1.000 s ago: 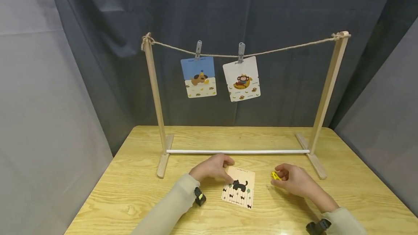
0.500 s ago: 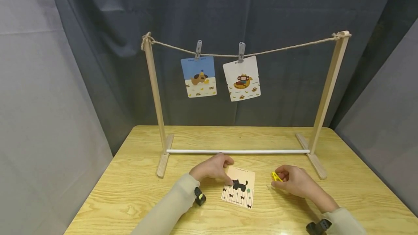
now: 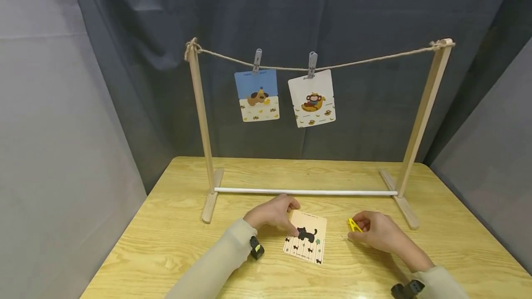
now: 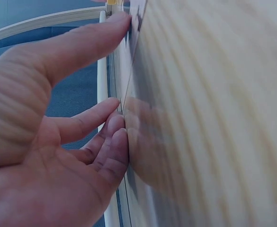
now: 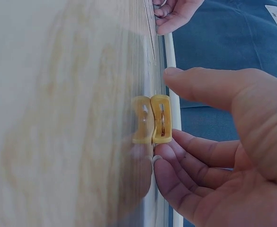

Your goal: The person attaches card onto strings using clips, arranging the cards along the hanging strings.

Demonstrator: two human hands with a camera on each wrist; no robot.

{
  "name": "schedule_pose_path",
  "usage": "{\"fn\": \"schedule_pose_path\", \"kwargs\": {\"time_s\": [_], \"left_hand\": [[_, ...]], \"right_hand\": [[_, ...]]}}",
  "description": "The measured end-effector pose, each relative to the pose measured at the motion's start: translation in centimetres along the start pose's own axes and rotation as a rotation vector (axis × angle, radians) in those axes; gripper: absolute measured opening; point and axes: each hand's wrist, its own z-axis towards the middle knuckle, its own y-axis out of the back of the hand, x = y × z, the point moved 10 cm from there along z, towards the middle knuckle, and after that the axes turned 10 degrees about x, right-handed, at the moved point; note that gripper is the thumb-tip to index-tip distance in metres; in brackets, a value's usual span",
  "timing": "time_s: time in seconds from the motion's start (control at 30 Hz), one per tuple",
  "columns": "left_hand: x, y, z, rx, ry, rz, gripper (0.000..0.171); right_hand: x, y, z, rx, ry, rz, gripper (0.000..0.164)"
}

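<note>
A cream card with a black cat lies on the wooden table. My left hand is at its left edge, thumb tip on the card and the other fingers loosely bent at the tabletop beyond it. To the right, my right hand is around a small yellow clothespin. In the right wrist view the clothespin stands on the glossy table with its reflection beside it. The fingertips are right at one end of it, while a gap shows between it and the thumb.
A wooden frame with a twine line and a white crossbar stands behind the hands. From the line hang a dog card and a monkey card, each by a grey clothespin. Dark curtain closes the back.
The head view has shifted slightly, so everything appears a little further right. More of the yellow clothespin's side shows between the right thumb and fingers. The left hand stays at the cat card.
</note>
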Motion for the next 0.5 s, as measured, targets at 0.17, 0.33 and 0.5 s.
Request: {"fn": "schedule_pose_path", "kwargs": {"time_s": [0.17,0.33,0.5], "left_hand": [[0.23,-0.01,0.12,-0.003,0.014,0.012,0.075],[0.30,-0.01,0.21,-0.005,0.016,0.021,0.072],[0.19,-0.10,0.19,-0.003,0.012,0.040,0.068]], "right_hand": [[-0.01,-0.02,-0.01,0.008,-0.006,0.009,0.056],[0.12,-0.05,-0.04,0.016,-0.002,0.013,0.054],[0.17,-0.06,-0.11,0.014,0.008,0.018,0.053]]}}
